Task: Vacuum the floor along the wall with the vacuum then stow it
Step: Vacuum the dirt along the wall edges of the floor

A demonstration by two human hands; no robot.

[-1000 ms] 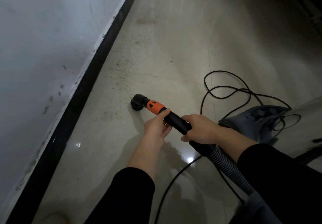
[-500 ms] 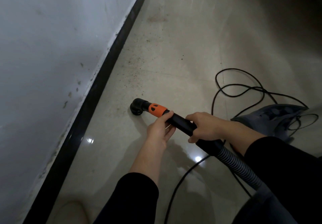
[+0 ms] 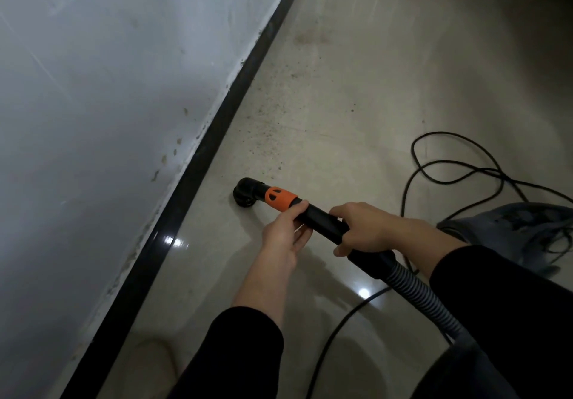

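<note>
The vacuum wand (image 3: 322, 223) is a black tube with an orange collar (image 3: 280, 199) and a small round black nozzle (image 3: 246, 193) that rests on the floor close to the black baseboard (image 3: 198, 162). My left hand (image 3: 285, 231) grips the tube just behind the orange collar. My right hand (image 3: 362, 228) grips it further back, where the ribbed grey hose (image 3: 418, 297) begins. The grey vacuum body (image 3: 508, 231) sits on the floor at the right edge.
A white wall (image 3: 108, 88) runs along the left. Dark specks of dirt (image 3: 273, 125) lie on the beige tiles ahead of the nozzle. A black power cord (image 3: 459, 175) loops over the floor at right and another stretch (image 3: 335, 330) passes under my arms.
The nozzle has moved a little closer to the baseboard, and the view has shifted left towards the wall. Both hands keep the same grip on the tube.
</note>
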